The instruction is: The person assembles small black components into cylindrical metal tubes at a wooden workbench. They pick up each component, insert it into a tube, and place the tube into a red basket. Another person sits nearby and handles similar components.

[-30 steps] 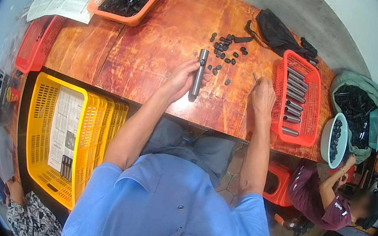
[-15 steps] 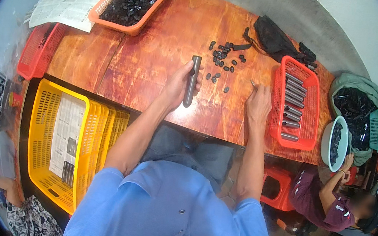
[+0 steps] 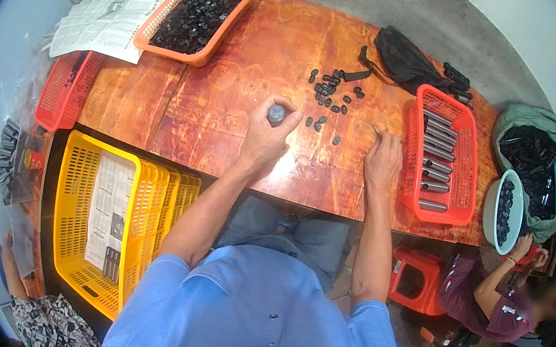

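Observation:
My left hand (image 3: 266,137) is closed around a dark grey metal tube (image 3: 277,113). The tube points up at the camera, so only its round end shows above the fist. Near the red basket, my right hand (image 3: 383,166) lies by the tabletop with its fingers pinched on a small thin tool (image 3: 375,128). Just the short tip of that tool sticks out; the rest is hidden by the fingers. Several small black oval pieces (image 3: 327,101) are scattered on the wooden table (image 3: 222,117), beyond and between my hands.
To the right stands a red basket (image 3: 469,188) of grey tubes, then a pale bowl (image 3: 489,214) of black parts. An orange basket (image 3: 143,35) of black pieces sits at the far left. Yellow crates (image 3: 134,225) stand at lower left. A co-worker (image 3: 480,295) is at right.
My left hand has turned the tube from lying lengthwise across the view to end-on toward the camera. My right hand keeps its place by the red basket.

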The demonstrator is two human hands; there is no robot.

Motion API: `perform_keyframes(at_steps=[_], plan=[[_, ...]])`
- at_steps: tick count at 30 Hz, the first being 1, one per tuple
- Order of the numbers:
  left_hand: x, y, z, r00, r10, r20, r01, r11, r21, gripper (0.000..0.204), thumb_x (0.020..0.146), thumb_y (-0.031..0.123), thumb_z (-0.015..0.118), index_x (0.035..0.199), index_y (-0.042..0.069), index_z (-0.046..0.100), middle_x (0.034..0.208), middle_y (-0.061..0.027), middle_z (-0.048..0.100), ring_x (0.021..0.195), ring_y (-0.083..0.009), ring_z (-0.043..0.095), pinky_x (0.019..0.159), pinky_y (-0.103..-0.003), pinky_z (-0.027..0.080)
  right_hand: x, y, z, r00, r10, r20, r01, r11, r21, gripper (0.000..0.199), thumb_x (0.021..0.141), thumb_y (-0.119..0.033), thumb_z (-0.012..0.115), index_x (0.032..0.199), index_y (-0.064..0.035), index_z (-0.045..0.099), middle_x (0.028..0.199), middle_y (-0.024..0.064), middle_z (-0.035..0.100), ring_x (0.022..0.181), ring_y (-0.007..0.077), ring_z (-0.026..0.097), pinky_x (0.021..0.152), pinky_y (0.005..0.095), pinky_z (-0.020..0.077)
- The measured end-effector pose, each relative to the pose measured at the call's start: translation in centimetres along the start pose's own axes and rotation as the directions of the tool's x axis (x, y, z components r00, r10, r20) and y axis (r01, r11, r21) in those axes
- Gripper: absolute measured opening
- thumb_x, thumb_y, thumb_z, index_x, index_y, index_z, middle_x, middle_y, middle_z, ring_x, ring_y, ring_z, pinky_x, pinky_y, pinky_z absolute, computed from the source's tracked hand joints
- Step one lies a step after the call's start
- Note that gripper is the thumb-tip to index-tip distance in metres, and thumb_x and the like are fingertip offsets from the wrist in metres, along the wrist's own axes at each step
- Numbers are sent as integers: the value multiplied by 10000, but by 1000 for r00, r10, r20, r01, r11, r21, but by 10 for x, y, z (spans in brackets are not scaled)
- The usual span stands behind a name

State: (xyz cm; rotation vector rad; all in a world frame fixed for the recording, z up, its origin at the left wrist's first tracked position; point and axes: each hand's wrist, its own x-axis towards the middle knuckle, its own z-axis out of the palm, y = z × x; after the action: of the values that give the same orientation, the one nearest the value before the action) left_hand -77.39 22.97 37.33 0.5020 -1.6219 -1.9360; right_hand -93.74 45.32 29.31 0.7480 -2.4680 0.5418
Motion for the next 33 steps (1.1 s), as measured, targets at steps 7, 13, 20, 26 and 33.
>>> perform_keyframes(at_steps=[7, 13, 20, 26, 33], plan=[[3, -4, 3, 995, -47, -84, 42, 998, -56, 332, 978, 128, 719, 703, 95, 535, 633, 75, 448, 551, -22, 384, 475, -248, 280, 0, -1, -4, 1000, 17, -2, -17, 1000, 19, 110, 944, -46, 596, 1042, -23, 641, 994, 181, 619, 957, 387, 628, 828, 478, 515], [18, 30, 7, 978, 204, -50, -203, 979, 25, 392, 976, 93, 696, 637, 97, 500, 584, 63, 475, 529, -31, 397, 486, -240, 296, 1, 2, -1, 1000, 7, -7, -6, 999, 48, 89, 971, -58, 598, 1038, -30, 649, 969, 178, 634, 941, 384, 630, 818, 479, 514], [25, -15, -7, 950, 312, -27, -304, 939, 162, 369, 973, 99, 698, 650, 100, 518, 618, 53, 512, 550, -35, 430, 495, -247, 319, 1, -2, -5, 1000, 9, -11, -8, 997, 73, 79, 964, -56, 596, 1018, -27, 646, 953, 184, 622, 918, 397, 635, 802, 485, 515], [37, -18, -8, 995, 83, -49, -78, 992, 101, 316, 987, 162, 697, 714, 109, 548, 625, 49, 525, 551, -46, 455, 504, -239, 341, 0, 3, 3, 998, 49, 28, -50, 997, 57, 86, 932, -63, 608, 1002, -25, 639, 967, 187, 610, 901, 405, 639, 780, 501, 518], [35, -6, -7, 935, -287, 209, 354, 722, -595, 349, 1071, 444, 470, 1007, 105, 524, 799, -53, 498, 774, -204, 532, 743, -398, 471, -1, 5, 7, 999, 39, 30, -40, 998, 54, 109, 928, -70, 604, 1026, -36, 637, 1000, 180, 612, 924, 403, 641, 795, 497, 522]])
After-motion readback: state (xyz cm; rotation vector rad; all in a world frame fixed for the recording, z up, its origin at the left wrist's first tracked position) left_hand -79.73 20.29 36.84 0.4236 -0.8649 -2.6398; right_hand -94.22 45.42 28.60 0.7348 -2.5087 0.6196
